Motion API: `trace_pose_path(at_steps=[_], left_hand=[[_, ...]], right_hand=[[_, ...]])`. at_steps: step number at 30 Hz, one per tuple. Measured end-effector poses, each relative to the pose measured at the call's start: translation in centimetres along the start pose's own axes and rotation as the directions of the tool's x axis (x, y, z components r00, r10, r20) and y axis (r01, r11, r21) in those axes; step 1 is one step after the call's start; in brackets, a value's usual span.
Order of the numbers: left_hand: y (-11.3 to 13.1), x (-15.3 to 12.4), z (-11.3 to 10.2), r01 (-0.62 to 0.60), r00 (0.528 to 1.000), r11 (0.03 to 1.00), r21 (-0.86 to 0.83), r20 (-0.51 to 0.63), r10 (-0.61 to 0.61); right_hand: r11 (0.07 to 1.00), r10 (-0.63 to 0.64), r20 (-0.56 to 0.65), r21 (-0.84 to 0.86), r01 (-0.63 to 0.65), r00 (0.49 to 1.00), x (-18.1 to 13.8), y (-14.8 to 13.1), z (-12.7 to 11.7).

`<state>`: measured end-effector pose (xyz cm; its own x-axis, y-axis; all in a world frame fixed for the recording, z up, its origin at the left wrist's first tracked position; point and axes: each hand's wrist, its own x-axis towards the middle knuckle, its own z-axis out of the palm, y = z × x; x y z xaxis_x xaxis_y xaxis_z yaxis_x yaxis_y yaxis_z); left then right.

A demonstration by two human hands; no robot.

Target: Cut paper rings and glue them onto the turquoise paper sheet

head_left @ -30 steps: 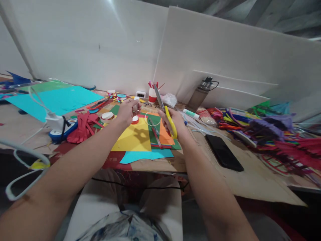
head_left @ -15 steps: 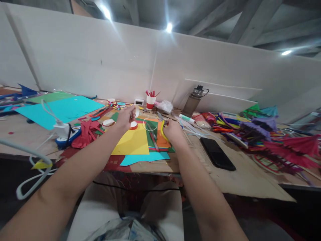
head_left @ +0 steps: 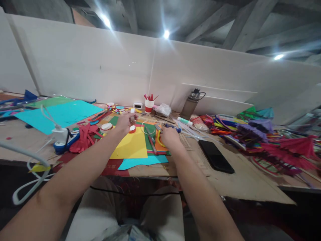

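My left hand [head_left: 124, 123] is closed on a small white strip [head_left: 132, 115], which looks like cut paper or a slice of paper cup. Just below it, a red-and-white round piece [head_left: 132, 129] sits on the yellow paper [head_left: 130, 145]. My right hand [head_left: 170, 136] is low over the orange paper, its fingers around the yellow-handled scissors [head_left: 160, 140]; the fingertips are partly hidden. Left of the scissors lie a thin white ring [head_left: 147, 128] and a slim red-and-grey tool [head_left: 152, 143], perhaps a pen or knife, on green paper.
A black phone [head_left: 216, 156] lies on cardboard at right, near pink paper umbrellas [head_left: 288, 150]. Behind stand a bottle [head_left: 190, 105] and a red-and-white cup [head_left: 149, 106] of red sticks. Red strips [head_left: 84, 138] and a blue power strip [head_left: 66, 142] are at left.
My right hand has lowered the scissors toward the orange paper, and their blades now lie flatter. My left hand still holds the white strip, turned a little. The view has tilted up slightly.
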<state>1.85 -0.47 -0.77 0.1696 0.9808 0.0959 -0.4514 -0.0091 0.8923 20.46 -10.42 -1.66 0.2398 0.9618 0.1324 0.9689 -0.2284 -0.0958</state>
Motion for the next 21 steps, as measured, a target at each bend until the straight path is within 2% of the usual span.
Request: trace_pose_path(at_steps=[3, 5, 7, 10, 13, 15, 16, 17, 18, 19, 20, 21], left_hand=[[0.0, -0.2, 0.0, 0.001, 1.0, 1.0, 0.028, -0.009, -0.001], [0.0, -0.4, 0.0, 0.005, 1.0, 0.999, 0.054, -0.013, -0.004], [-0.1, -0.6, 0.1, 0.007, 1.0, 0.998, 0.068, -0.019, -0.006], [-0.2, -0.7, 0.2, 0.004, 1.0, 0.997, 0.08, -0.022, -0.002], [-0.1, -0.4, 0.1, 0.003, 1.0, 0.998, 0.066, -0.031, -0.001], [0.2, -0.1, -0.2, -0.009, 0.999, 0.999, 0.036, -0.046, 0.01], [0.5, 0.1, -0.4, -0.022, 0.998, 1.0, 0.02, -0.051, 0.023], [0.7, 0.3, -0.7, -0.041, 0.997, 0.999, 0.003, -0.059, 0.041], [1.0, 0.6, -1.0, -0.061, 0.996, 0.998, -0.012, -0.06, 0.06], [1.2, 0.8, -1.2, -0.078, 0.995, 0.997, -0.018, -0.062, 0.076], [1.3, 0.9, -1.5, -0.094, 0.994, 0.995, -0.017, -0.06, 0.093], [1.3, 1.1, -1.7, -0.108, 0.993, 0.994, -0.01, -0.051, 0.107]], right_hand=[[0.99, -0.111, -0.185, 0.068, 0.126, 0.976, -0.3, -0.3, -0.1], [0.958, -0.196, -0.231, 0.164, 0.237, 0.953, -0.1, -0.5, 0.3], [0.92, -0.236, -0.183, 0.274, 0.28, 0.954, 0.3, -0.8, 0.9], [0.895, -0.235, -0.086, 0.37, 0.25, 0.968, 1.2, -1.0, 1.6], [0.871, -0.239, -0.112, 0.414, 0.264, 0.965, 1.6, -0.7, 1.4], [0.778, -0.256, -0.12, 0.563, 0.278, 0.959, 1.4, -0.2, 0.6], [0.681, -0.302, -0.096, 0.675, 0.285, 0.949, 1.0, 0.1, 0.2], [0.541, -0.377, -0.055, 0.797, 0.268, 0.925, 0.6, 0.4, -0.4], [0.398, -0.497, -0.007, 0.887, 0.235, 0.868, 0.0, 0.6, -0.9], [0.308, -0.635, 0.06, 0.934, 0.182, 0.77, -0.5, 0.7, -1.4], [0.267, -0.742, 0.13, 0.957, 0.112, 0.658, -1.0, 0.8, -1.7], [0.266, -0.82, 0.195, 0.962, 0.056, 0.537, -1.4, 0.7, -2.0]])
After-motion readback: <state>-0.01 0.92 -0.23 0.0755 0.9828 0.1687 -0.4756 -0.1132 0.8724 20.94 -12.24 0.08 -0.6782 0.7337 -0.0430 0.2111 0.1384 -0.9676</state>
